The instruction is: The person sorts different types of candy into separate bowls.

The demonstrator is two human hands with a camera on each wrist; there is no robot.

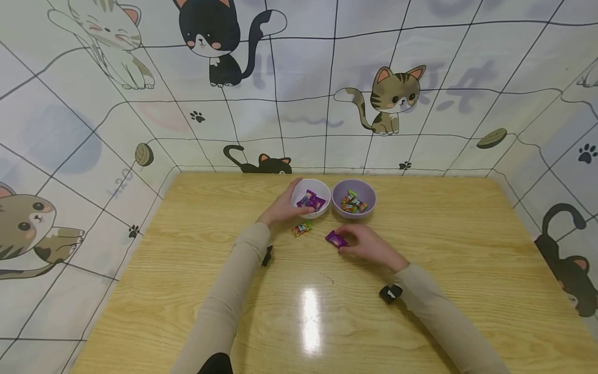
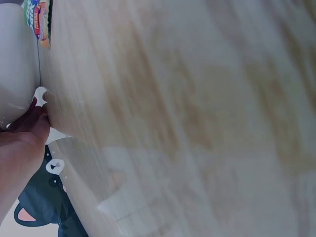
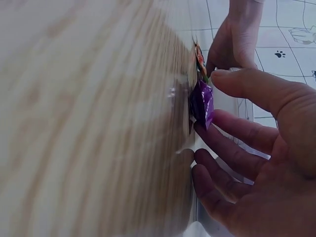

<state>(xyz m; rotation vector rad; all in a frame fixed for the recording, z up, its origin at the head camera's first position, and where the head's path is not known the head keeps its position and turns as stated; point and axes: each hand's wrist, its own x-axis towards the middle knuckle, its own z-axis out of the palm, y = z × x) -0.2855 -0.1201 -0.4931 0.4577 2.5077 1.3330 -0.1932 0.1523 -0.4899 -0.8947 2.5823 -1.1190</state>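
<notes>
My left hand point(image 1: 286, 204) grips the white bowl point(image 1: 325, 209) at its left side, thumb over the near rim and fingers along the far side. Purple-wrapped candies point(image 1: 310, 199) lie inside that bowl. On the table in front of the bowls, my right hand point(image 1: 371, 244) has thumb and fingertips around a single purple-wrapped candy point(image 1: 336, 239). In the right wrist view this candy point(image 3: 202, 103) sits low at the tabletop, between thumb and index finger. An orange-and-green wrapped candy point(image 1: 301, 229) lies just below the white bowl.
A purple bowl point(image 1: 372, 203) stands right beside the white one and contains several orange-and-green candies point(image 1: 353, 201). The wooden table point(image 1: 448, 234) ends at a cloth backdrop point(image 1: 308, 119) printed with cats, which also rises at both sides.
</notes>
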